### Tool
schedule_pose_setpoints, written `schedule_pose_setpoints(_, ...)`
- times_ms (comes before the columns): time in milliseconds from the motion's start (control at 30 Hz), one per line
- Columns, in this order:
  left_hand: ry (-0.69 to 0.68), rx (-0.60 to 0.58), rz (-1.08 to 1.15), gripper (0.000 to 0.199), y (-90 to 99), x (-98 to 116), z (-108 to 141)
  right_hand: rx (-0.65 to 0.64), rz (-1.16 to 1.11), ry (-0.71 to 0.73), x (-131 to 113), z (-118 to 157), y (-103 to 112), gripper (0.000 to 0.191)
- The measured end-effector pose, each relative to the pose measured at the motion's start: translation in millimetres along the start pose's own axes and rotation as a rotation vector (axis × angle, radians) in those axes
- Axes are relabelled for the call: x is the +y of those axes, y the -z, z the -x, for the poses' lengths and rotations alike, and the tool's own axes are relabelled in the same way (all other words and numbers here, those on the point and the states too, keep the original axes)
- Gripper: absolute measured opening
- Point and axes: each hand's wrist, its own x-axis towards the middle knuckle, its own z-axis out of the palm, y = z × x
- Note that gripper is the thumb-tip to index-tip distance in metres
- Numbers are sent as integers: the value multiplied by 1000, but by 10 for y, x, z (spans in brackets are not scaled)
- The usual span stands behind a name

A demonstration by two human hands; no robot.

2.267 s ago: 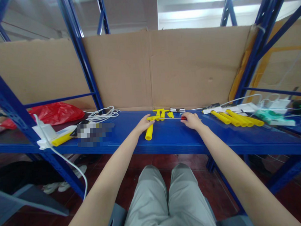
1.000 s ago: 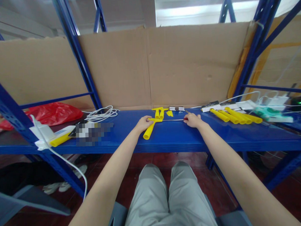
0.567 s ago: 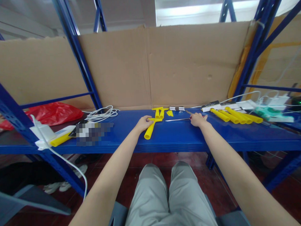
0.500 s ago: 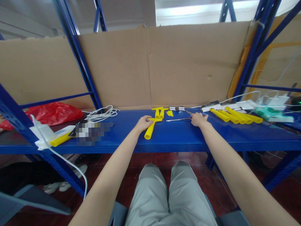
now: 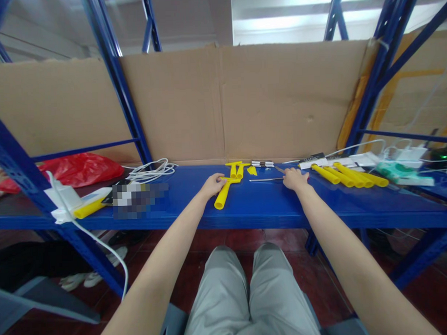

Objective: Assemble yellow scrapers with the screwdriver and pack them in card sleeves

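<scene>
My left hand (image 5: pixel 211 187) pinches one end of the crossbar on a yellow T-shaped plastic piece (image 5: pixel 222 197), whose hollow round handle points toward me on the blue shelf. My right hand (image 5: pixel 295 179) is over a screwdriver, its fingers curled at the handle end, which they hide. The thin metal shaft (image 5: pixel 264 180) points left, low over the shelf or on it. Beyond that hand lies another slim tool (image 5: pixel 279 170), partly covered. Two more yellow T-shaped pieces (image 5: pixel 236 171) stand behind the held one, beside a small flat yellow piece (image 5: pixel 252 171).
Several yellow tubes (image 5: pixel 346 176) lie to the right, by a power strip (image 5: pixel 313 159) and a green-white object (image 5: pixel 403 172). White cable (image 5: pixel 153 171), a red plastic bag (image 5: pixel 80 168) and another yellow tube (image 5: pixel 90 209) are leftward. A cardboard wall (image 5: pixel 221 104) closes the back.
My right hand has shifted slightly and its fingers look flatter over the screwdriver, whose tip sits a little farther right. My left hand keeps its pinch on the yellow piece. The view has tilted slightly.
</scene>
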Motion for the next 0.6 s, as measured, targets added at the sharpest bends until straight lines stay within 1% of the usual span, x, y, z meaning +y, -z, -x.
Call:
schedule_pose_setpoints(100,-16,3,-1,42,6,14,18,-4,-3,10,-35,30,31,41)
schedule_pose_setpoints(233,-69,63,-24,39,31,34,36,-5,-8,23,-62,61,66,39)
schedule_pose_setpoints(367,-128,111,-82,36,45,23,28,-56,-23,1,-89,90,108,40)
schedule_pose_setpoints(433,-155,123,-100,35,44,6,15,-62,-27,-21,-100,100,123,40)
schedule_pose_setpoints(500,-173,128,-117,34,40,-9,4,-39,-25,-42,-105,104,130,39)
schedule_pose_setpoints(600,-176,124,-164,35,37,-14,0,45,-32,-73,-103,96,125,39)
